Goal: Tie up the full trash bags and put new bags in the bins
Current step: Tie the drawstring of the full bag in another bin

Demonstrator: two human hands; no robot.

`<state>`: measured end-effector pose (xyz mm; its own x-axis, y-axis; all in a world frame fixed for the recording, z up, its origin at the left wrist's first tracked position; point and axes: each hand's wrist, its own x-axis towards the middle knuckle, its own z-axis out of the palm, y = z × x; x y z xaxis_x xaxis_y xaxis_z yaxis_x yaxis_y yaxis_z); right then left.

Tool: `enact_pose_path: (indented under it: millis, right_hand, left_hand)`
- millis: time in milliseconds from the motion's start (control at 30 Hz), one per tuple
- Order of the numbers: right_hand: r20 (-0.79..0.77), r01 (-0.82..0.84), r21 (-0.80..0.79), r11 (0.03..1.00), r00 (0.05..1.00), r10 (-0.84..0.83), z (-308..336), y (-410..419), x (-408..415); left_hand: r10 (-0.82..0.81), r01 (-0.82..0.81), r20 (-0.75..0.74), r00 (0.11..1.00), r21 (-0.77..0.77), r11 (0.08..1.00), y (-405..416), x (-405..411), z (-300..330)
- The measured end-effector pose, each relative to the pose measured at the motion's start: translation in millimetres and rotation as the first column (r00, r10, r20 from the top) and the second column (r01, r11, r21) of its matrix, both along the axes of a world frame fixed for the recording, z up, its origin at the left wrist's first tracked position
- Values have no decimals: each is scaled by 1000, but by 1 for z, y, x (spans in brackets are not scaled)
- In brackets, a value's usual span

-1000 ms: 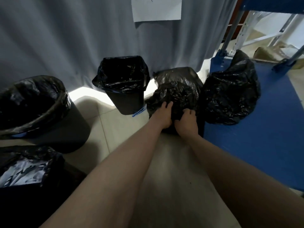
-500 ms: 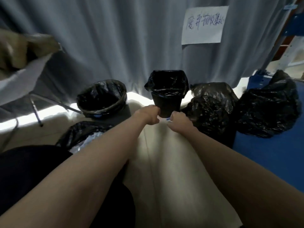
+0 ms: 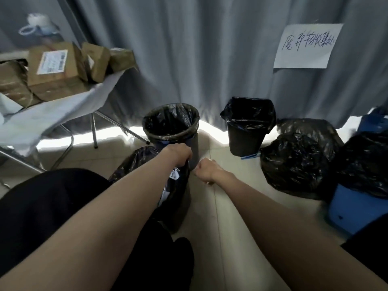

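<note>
Dim indoors, with the strongest light spilling in under the hem of the grey curtain (image 3: 189,49) as a blown-out white band across the tiled floor (image 3: 212,135). Soft throughout, slightly smeared on the forearms and the cardboard boxes (image 3: 52,70) at upper left, with wide-angle stretching toward the edges. Faint sheen on the black bin liners (image 3: 171,120); deep shadow, nearly no detail, along the lower left.
</note>
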<state>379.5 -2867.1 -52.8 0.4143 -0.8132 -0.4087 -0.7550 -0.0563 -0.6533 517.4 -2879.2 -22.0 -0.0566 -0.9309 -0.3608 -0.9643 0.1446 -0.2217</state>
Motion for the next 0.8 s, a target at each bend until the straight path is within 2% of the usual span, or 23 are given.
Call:
enact_pose_path:
  millis: [67, 167, 300, 567, 700, 800]
  right_hand:
    - [10, -12, 52, 999, 1000, 12, -4, 2, 5]
    - [25, 11, 98, 995, 1000, -13, -9, -1, 2]
    - [-42, 68, -25, 997, 997, -69, -15, -9, -17]
    - [-22, 296, -146, 944, 953, -303, -28, -29, -98]
    - [-32, 488, -159, 858, 866, -499, -36, -25, -149]
    - [-88, 561, -174, 809, 809, -581, -37, -23, -188]
  left_hand:
    - [-45, 51, 74, 996, -77, 996, -1, -5, -11]
    - [-130, 144, 153, 980, -81, 986, -12, -15, -19]
    - [-204, 217, 142, 969, -80, 973, -31, -41, -21]
    - [-309, 306, 18, 951, -210, 929, -69, -144, -34]
    - [-391, 356, -104, 915, -250, 900, -80, -206, -37]
    - [-455, 389, -215, 864, -289, 875, -79, -241, -34]
